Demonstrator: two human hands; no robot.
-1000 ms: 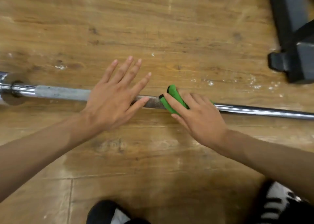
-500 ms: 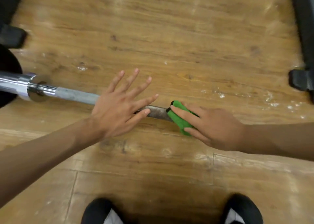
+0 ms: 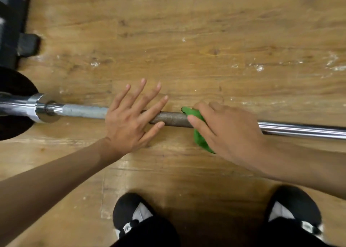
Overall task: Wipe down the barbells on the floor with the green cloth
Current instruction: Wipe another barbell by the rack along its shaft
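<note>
Wooden plank floor (image 3: 187, 31), scuffed, with pale flecks across the far half. It fills the view.

Barbell (image 3: 84, 111) lies on the floor, running left to right across mid-frame. From the left: chrome sleeve and collar, a dull grey stretch, a dark rusty stretch between the hands, then bright chrome out to the right edge.

Black equipment frame (image 3: 13, 21) in the top left corner, with a black foot jutting out onto the floor.

Black weight plate (image 3: 13, 85) at the left edge, on the bar's sleeve end, partly out of view.

Both forearms are bare, entering from the lower corners and angling inward toward the bar.

Two black-and-white shoes at the bottom, left shoe (image 3: 129, 209) and right shoe (image 3: 294, 205), set apart on the near side of the bar.

Left hand (image 3: 127, 123): palm down across the bar where grey meets rust, fingers straight and fanned wide, tips pointing away and to the right. Flat, nothing gripped. Thumb lies along the near side of the shaft.

Right hand (image 3: 230, 132): knuckles up over the bar, just right of the rusty stretch. Fingers curl over the cloth and clamp it onto the shaft; the forefinger reaches left along the bar.

Green cloth (image 3: 199, 140): bunched under the right hand and draped over the bar. One edge shows on the far side, and a fold hangs toward the floor on the near side.
</note>
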